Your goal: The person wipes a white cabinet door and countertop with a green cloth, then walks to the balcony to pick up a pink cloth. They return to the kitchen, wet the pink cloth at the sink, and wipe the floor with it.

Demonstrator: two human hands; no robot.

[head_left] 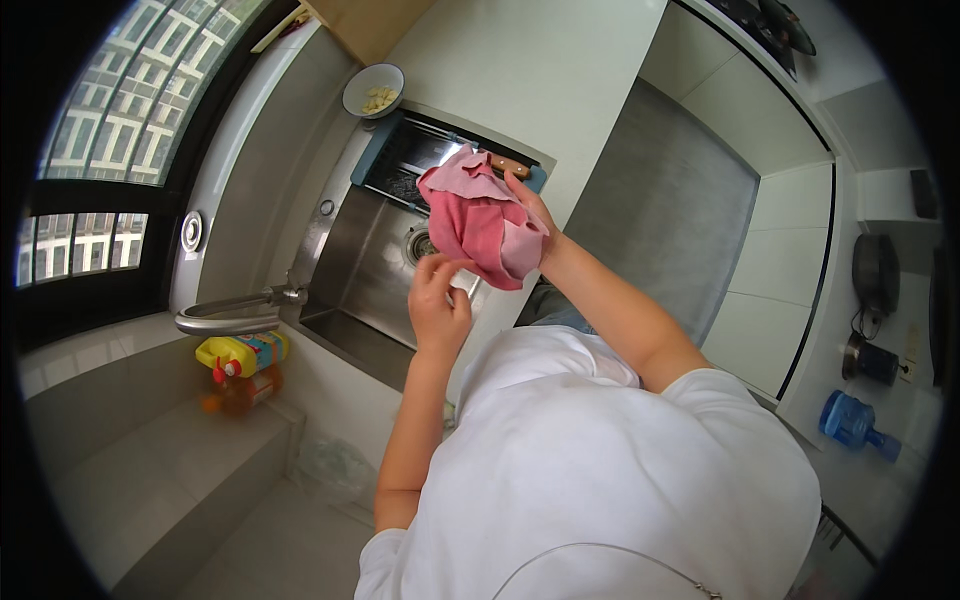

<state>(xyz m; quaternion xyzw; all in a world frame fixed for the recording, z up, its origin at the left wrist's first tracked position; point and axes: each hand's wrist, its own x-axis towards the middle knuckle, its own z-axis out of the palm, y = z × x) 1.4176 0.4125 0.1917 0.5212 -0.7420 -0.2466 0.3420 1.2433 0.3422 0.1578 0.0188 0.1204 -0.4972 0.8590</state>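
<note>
A crumpled pink cloth (480,225) hangs over the near side of a stainless steel sink (367,262). My right hand (534,210) holds it from the right, with the thumb showing and the other fingers hidden behind the cloth. Just left of the cloth's lower edge is my left hand (441,304), its fingers bent and nothing seen in them. Behind the cloth, a rack with blue ends (369,156) spans the far part of the sink. A wooden handle (510,166) lies at the rack's right end; what it belongs to is mostly covered.
A white bowl (373,90) with peeled garlic cloves stands at the sink's far left corner. The curved metal faucet (232,315) is at the left. Below it lie a yellow bottle (240,352) and an orange one (244,390). A wooden board or box (367,26) stands at the top.
</note>
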